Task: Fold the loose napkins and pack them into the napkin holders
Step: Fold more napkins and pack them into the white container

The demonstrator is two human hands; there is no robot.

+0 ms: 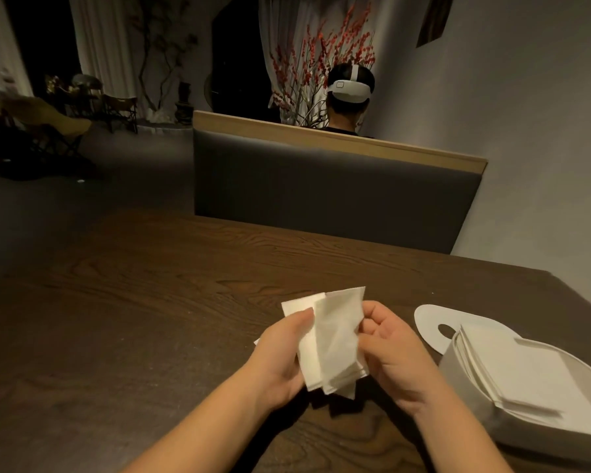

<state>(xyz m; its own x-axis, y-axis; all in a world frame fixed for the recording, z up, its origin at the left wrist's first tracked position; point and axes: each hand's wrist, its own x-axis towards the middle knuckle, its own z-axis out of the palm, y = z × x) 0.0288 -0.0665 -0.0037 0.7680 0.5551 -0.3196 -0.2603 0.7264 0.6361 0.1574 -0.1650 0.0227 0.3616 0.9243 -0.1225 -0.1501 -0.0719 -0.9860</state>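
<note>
A small bunch of white folded napkins [331,339] is held upright above the dark wooden table [151,302], near its front middle. My left hand [280,353] grips the bunch from the left, thumb on its front. My right hand [393,349] holds its right edge with curled fingers. A white napkin holder [458,363] stands at the right, with a stack of folded napkins [512,373] lying in it. Its flat white side with an oval hole [430,322] points toward my hands.
A grey padded bench back with a wooden top rail [321,186] stands past the table's far edge. Behind it a person wearing a white headset [350,87] sits facing away. A grey wall [526,131] runs along the right. Chairs [116,110] stand far left.
</note>
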